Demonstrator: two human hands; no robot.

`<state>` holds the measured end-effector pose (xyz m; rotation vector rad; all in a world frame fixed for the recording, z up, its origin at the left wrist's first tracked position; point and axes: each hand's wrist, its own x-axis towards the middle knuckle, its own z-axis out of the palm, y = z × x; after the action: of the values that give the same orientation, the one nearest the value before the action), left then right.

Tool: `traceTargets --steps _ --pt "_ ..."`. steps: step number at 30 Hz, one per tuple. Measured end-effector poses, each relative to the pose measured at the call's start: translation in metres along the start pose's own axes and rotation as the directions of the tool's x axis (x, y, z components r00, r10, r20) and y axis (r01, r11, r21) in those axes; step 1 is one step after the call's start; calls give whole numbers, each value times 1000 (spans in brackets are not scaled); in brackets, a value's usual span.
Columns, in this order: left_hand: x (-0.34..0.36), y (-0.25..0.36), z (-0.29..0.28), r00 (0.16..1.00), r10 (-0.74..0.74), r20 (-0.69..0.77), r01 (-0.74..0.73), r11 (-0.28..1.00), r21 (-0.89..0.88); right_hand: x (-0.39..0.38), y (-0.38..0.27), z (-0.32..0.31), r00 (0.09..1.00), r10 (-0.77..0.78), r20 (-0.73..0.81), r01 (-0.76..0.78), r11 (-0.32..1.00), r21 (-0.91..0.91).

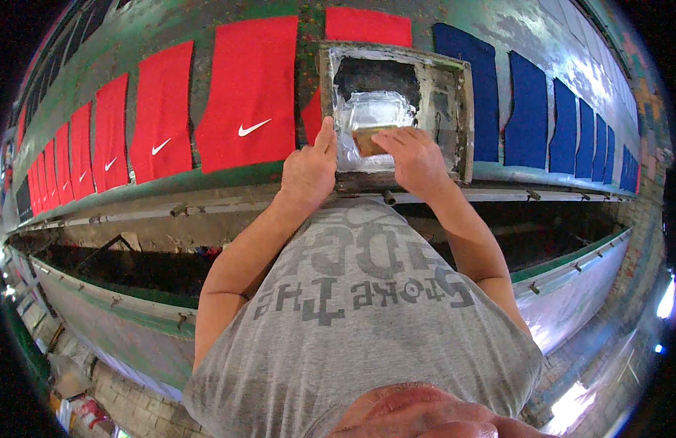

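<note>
A screen-printing frame (466,109) lies on the long table in front of me, with white ink (378,106) smeared over its mesh. My left hand (311,166) grips the frame's near left corner, one finger stretched along the left rim. Inside the frame, my right hand (417,160) holds a brownish squeegee (367,141) against the inked mesh, near the front edge. A red fabric piece (311,117) shows partly from under the frame's left side; the rest of it is hidden. Just left lies a red fabric piece (254,80) with a white printed mark.
Several more red pieces (161,109) run off to the left, some with the white mark. Another red piece (367,25) lies behind the frame. Dark blue pieces (526,109) line the table to the right. A rail (206,197) follows the table's near edge.
</note>
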<state>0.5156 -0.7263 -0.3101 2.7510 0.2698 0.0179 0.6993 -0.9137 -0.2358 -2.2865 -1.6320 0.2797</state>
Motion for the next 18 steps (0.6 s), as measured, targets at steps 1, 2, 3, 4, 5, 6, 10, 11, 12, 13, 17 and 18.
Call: traceTargets --steps 1,2,3,4,5,6,10,11,12,13,17,18 --pt "0 1 0 1000 -4 -4 4 1000 4 -3 -1 -3 999 2 48 -3 999 35" --pt "0 1 1 1000 -20 24 20 1000 -5 -6 0 -8 995 1 95 -8 998 69" --pt "0 2 1 999 -33 37 34 999 -11 -6 1 -12 990 0 141 -15 995 104" --pt "0 2 1 998 -47 52 48 999 -17 -1 6 -15 986 10 166 -30 992 122" --pt "0 2 0 998 -39 49 40 999 -12 7 15 -18 982 19 190 -47 989 140" --pt "0 1 0 998 -33 46 33 999 -9 16 23 -20 980 20 197 -53 985 162" --pt "1 1 -6 999 14 33 -14 1000 9 38 38 -4 998 59 -33 -56 995 79" --pt "2 1 -7 998 -9 57 8 1000 15 34 35 1 998 53 -26 -52 997 57" --pt "2 3 -7 996 -37 77 35 999 23 27 29 5 999 24 -38 -23 999 36" --pt "2 5 -7 993 -66 97 64 998 30 18 22 8 1000 15 -25 -15 1000 9" --pt "2 6 -7 997 -48 66 47 999 21 -22 -4 3 1000 -14 -2 15 999 31" --pt "3 5 -7 998 -25 50 24 999 28 -26 -4 0 999 -39 13 38 998 55"
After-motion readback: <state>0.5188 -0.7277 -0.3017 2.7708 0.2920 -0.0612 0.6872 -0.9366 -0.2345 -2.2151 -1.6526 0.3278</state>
